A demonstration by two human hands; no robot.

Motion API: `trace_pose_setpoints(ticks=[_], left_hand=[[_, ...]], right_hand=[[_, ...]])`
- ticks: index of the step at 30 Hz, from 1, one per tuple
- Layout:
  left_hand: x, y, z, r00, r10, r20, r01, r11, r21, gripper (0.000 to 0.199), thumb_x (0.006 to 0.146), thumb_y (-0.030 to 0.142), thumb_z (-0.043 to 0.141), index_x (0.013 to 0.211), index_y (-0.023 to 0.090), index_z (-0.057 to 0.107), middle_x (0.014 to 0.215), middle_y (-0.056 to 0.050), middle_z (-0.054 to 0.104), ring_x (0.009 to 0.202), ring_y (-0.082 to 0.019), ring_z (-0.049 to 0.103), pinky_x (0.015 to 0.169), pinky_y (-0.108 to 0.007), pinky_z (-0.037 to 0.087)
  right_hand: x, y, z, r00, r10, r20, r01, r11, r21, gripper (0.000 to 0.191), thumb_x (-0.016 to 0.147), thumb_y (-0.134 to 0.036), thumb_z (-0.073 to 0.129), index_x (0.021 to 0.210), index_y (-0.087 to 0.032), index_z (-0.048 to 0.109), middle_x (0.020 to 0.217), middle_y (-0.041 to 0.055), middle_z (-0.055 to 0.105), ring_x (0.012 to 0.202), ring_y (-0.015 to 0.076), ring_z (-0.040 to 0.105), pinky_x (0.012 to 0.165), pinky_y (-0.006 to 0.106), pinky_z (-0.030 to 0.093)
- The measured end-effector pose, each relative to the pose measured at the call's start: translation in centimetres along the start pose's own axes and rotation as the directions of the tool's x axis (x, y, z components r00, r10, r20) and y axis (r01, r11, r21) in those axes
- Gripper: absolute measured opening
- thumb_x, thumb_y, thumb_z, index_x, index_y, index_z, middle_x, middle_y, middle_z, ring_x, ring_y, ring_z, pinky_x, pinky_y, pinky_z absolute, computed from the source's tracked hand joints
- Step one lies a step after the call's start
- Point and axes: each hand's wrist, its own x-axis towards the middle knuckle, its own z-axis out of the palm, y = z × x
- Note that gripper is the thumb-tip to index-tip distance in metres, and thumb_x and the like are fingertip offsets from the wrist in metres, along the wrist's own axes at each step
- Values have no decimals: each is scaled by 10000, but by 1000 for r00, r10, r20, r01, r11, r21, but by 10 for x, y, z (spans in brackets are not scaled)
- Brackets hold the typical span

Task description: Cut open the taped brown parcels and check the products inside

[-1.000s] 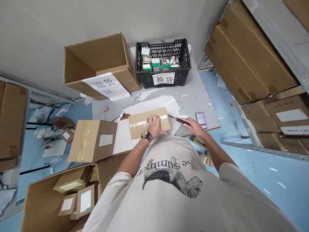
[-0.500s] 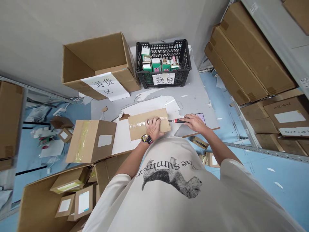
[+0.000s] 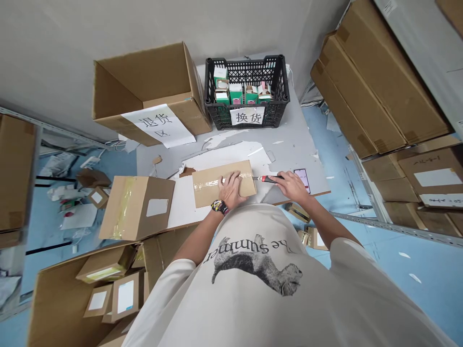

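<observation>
With my left hand (image 3: 232, 190) spread flat on the taped carton (image 3: 206, 182), I should slit shallowly, right fingers wrapped around the cutter (image 3: 269, 179) at its right end.

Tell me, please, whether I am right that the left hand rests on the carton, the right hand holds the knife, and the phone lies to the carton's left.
The side is wrong: the head view shows the phone to the carton's right. The left hand does rest on the carton, and the right hand holds the knife.
</observation>
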Motion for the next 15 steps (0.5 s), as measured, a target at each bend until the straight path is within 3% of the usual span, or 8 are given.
trace_pose_setpoints(ticks=[15], left_hand=[[6, -1, -1, 1000, -3, 11, 4, 999, -42, 926, 750, 478, 1012, 1580, 273, 656, 1844, -202, 501, 1707, -516, 426, 1407, -787, 166]], right_hand=[[17, 22, 8, 999, -21, -49, 23, 998, 52, 588, 1144, -267, 557, 1697, -424, 683, 1477, 126, 748, 1214, 368, 566, 1044, 517, 447]])
